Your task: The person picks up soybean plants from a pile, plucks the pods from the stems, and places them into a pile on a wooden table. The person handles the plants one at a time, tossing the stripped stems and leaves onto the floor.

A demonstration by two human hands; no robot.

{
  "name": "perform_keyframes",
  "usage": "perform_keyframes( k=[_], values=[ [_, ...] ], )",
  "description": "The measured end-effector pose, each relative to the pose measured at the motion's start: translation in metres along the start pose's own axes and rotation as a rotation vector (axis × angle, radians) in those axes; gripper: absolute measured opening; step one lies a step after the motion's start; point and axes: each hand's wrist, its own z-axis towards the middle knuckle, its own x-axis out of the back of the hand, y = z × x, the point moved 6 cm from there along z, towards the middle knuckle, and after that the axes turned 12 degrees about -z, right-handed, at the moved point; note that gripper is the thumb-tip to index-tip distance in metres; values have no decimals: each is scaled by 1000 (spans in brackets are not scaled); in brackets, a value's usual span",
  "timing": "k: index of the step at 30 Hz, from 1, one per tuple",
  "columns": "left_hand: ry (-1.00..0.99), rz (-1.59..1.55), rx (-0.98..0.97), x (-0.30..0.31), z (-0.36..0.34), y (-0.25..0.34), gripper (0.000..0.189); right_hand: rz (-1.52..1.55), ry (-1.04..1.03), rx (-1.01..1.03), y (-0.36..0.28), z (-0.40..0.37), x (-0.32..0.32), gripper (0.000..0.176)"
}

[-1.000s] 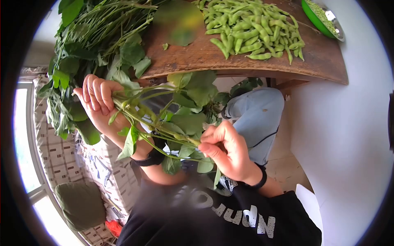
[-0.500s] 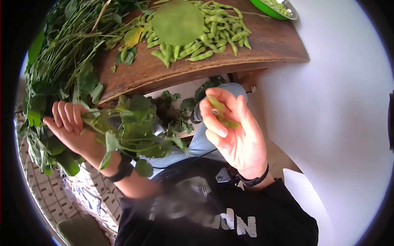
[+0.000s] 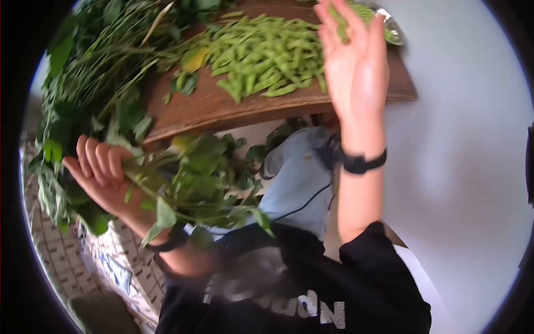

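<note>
My left hand (image 3: 105,172) is closed round the stems of a leafy green plant (image 3: 194,178), whose leaves hang over my lap. Stretched out over the table's right part, my right hand (image 3: 356,67) has a green pod (image 3: 339,25) between its fingers. Just left of that hand, a pile of green pods (image 3: 267,55) lies on the wooden table (image 3: 222,111). Partly behind my right hand is a bowl (image 3: 392,30) with small green pieces in it.
A heap of leafy stalks (image 3: 100,67) covers the table's left side and hangs over its edge. Yellow leaf (image 3: 196,59) beside the pods. White wall (image 3: 456,139) at the right. Patterned cloth (image 3: 61,250) lies at lower left.
My right hand has moved up and forward from above my lap to the table's far right, carrying the pod. My left hand still grips the plant, nearly in place.
</note>
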Motion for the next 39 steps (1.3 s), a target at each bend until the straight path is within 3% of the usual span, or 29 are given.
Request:
perform_keyframes(
  k=[2, 4, 6, 7, 8, 10, 11, 14, 16, 20, 22, 23, 26, 28, 32, 35, 37, 39],
  values=[
    [-74, -130, 27, -11, -4, -8, 43, -868, 44, 117, 1, -8, -9, 38],
    [-119, -196, 14, -21, -7, -15, 43, -1230, 76, 756, -5, -28, -29, 40],
    [-179, -224, -10, -26, -8, -17, 42, -805, -99, 522, -4, -63, -52, 17],
    [-221, -241, 10, -29, -8, -19, 42, -678, -204, 340, 0, -86, -64, 13],
    [-205, -225, 16, -30, -9, -21, 42, -705, -406, 382, 1, -105, -80, 13],
    [-255, -264, -4, -35, -9, -25, 41, -610, -639, 189, 18, -134, -103, 20],
    [-258, -289, -4, -38, -10, -27, 40, -496, -618, 76, 33, -147, -110, 24],
    [-259, -301, -9, -39, -10, -31, 40, -467, -602, 26, 45, -159, -120, 27],
    [-273, -314, 17, -40, -11, -31, 39, -338, -708, -89, 52, -163, -128, 26],
    [-282, -298, 8, -36, -12, -31, 39, -326, -740, -109, 64, -167, -132, 21],
    [-157, -131, -31, -27, -11, -24, 40, -514, -593, 175, 62, -167, -130, 21],
    [-157, -129, -31, -28, -11, -25, 40, -511, -593, 175, 62, -169, -132, 21],
    [-90, -65, -8, -27, -9, -29, 40, -472, -599, 67, 63, -167, -132, 21],
    [-87, -71, 5, -28, -9, -34, 40, -362, -775, -200, 68, -167, -132, 20],
    [-68, -72, 40, -26, -13, -43, 43, -406, -853, -215, 67, -161, -129, 20],
    [-110, 10, 53, -27, -14, -47, 45, -570, -771, -63, 66, -159, -127, 23],
    [-118, 93, 52, -28, -16, -44, 45, -733, -503, 289, 51, -155, -122, 26],
    [-136, 164, 55, -29, -16, -46, 46, -797, -479, 263, 41, -153, -123, 27]
  ],
)
